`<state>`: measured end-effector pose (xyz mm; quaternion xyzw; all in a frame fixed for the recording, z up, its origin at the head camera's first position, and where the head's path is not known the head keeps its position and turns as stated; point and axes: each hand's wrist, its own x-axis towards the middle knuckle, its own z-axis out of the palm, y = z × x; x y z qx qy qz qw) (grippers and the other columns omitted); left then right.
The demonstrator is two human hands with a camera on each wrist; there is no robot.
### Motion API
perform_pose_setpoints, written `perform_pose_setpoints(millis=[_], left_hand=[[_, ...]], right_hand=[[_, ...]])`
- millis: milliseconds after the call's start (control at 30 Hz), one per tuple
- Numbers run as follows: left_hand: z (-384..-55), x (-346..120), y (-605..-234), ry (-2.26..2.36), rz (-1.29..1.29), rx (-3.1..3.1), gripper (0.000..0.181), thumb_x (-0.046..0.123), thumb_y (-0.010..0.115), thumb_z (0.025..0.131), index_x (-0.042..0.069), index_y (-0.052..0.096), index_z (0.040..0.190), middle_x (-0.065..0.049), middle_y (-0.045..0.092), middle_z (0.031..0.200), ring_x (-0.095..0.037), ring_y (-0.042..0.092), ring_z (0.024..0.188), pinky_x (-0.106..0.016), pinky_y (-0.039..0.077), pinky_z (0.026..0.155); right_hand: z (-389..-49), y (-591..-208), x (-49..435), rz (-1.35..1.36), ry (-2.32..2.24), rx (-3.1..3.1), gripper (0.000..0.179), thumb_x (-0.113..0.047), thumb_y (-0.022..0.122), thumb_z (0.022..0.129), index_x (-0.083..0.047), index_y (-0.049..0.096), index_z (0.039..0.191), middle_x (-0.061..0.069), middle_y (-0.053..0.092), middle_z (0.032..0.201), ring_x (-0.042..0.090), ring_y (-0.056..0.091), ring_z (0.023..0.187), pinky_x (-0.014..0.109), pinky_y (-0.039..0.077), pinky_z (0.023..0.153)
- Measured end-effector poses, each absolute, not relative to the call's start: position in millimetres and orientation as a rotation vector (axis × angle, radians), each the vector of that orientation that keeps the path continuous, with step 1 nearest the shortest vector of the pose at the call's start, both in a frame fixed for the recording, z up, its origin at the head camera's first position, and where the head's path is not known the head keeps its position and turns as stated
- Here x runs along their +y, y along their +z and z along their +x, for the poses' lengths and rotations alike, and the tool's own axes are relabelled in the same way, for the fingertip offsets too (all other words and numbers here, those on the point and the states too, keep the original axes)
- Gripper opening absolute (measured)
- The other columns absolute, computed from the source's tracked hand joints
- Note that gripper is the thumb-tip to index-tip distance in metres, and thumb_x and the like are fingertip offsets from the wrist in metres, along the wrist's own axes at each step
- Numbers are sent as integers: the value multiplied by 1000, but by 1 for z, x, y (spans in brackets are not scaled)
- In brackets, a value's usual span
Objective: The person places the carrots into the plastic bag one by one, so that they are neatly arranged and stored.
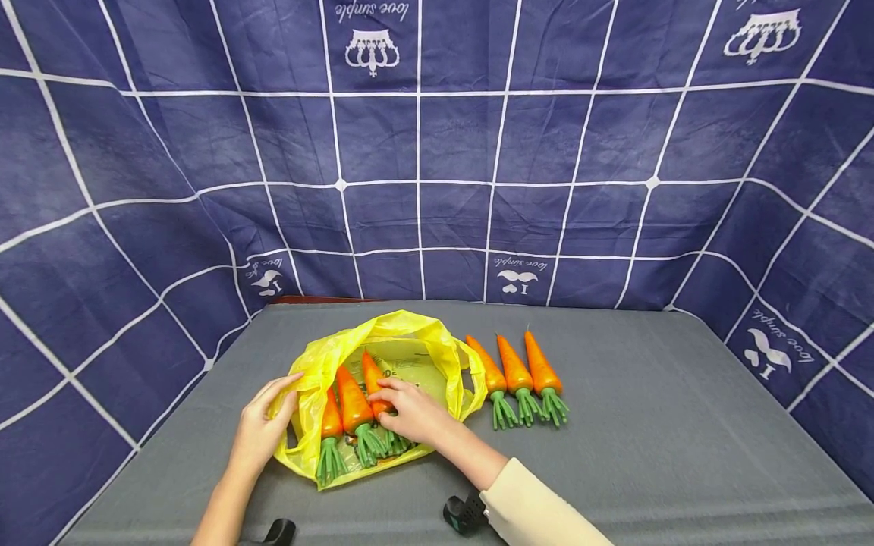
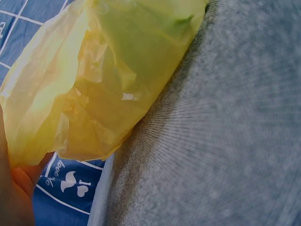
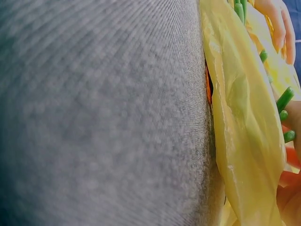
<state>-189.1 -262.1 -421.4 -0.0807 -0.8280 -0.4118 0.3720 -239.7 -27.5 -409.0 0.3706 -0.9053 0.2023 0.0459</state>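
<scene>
A yellow plastic bag (image 1: 403,324) lies with its mouth spread wide, and three orange carrots with green stems rest inside: a left carrot (image 1: 331,419), a middle carrot (image 1: 353,402) and a right carrot (image 1: 372,373). My left hand (image 1: 259,425) holds the bag's left side near the rim, thumb and fingers around the film. In the left wrist view the yellow film (image 2: 113,84) hides most of that hand. Reaching into the bag, my right hand (image 1: 413,412) grips the right carrot near its thick end. Green stems (image 3: 285,99) poke out beside it in the right wrist view.
To the right of the bag, three more carrots lie side by side on the grey tabletop (image 1: 649,425), among them a middle one (image 1: 515,368). A blue checked cloth (image 1: 451,136) stands behind and at both sides. Black wrist devices (image 1: 464,513) show near the front edge.
</scene>
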Motion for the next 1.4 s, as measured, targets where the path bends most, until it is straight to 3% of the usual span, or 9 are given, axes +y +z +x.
perform_pose_setpoints(millis=[400,500,600,667,833,967,1233,1400], left_hand=[[-187,-265,-423,-1037,-209,-2165,29,-4,60,82,5,64,109,-12,61,102,21,41,98,4,30,84],[-186,-264,-422,-1034,-199,-2174,29,-3,60,83,6,64,110,-12,61,103,21,40,98,4,29,85],[-186,-264,-422,-1031,-195,-2175,29,-3,59,83,6,64,110,-13,61,103,22,40,98,5,29,85],[-186,-264,-422,-1032,-195,-2174,29,-2,59,83,6,64,110,-13,61,103,22,40,98,5,29,85],[-186,-264,-422,-1022,-196,-2175,29,-3,60,83,6,64,110,-12,61,103,22,40,97,4,29,84],[-186,-264,-422,-1028,-192,-2172,29,-3,60,83,6,64,110,-12,61,102,21,41,96,4,30,83],[-187,-264,-424,-1040,-208,-2152,30,-5,61,81,6,65,109,-13,61,101,21,41,97,4,29,84],[-188,-265,-423,-1044,-221,-2144,29,-6,59,82,5,65,108,-13,61,100,20,43,97,3,30,85]], right_hand=[[-236,-406,-23,1111,580,-2760,33,-26,55,86,-28,60,118,-3,49,135,21,50,120,35,48,90],[-234,-401,-20,1108,614,-2765,33,-26,55,86,-27,60,119,-3,48,136,21,51,118,27,50,71],[-232,-395,-15,1105,627,-2769,34,-26,55,87,-27,59,120,-4,47,136,20,52,118,20,44,56],[-231,-392,-12,1100,611,-2759,34,-28,55,87,-27,59,120,-4,48,136,18,53,116,19,42,54],[-229,-383,-6,1087,571,-2737,35,-28,56,86,-27,58,121,-5,50,134,17,52,117,31,52,72],[-227,-378,1,1072,577,-2753,36,-27,55,87,-26,57,122,-4,49,135,18,49,121,38,49,89],[-226,-368,22,1033,624,-2742,36,-29,56,87,-27,57,122,-5,47,136,20,49,121,43,50,85],[-226,-361,40,1018,680,-2702,35,-28,56,86,-25,58,121,-3,48,136,21,48,122,45,46,92]])
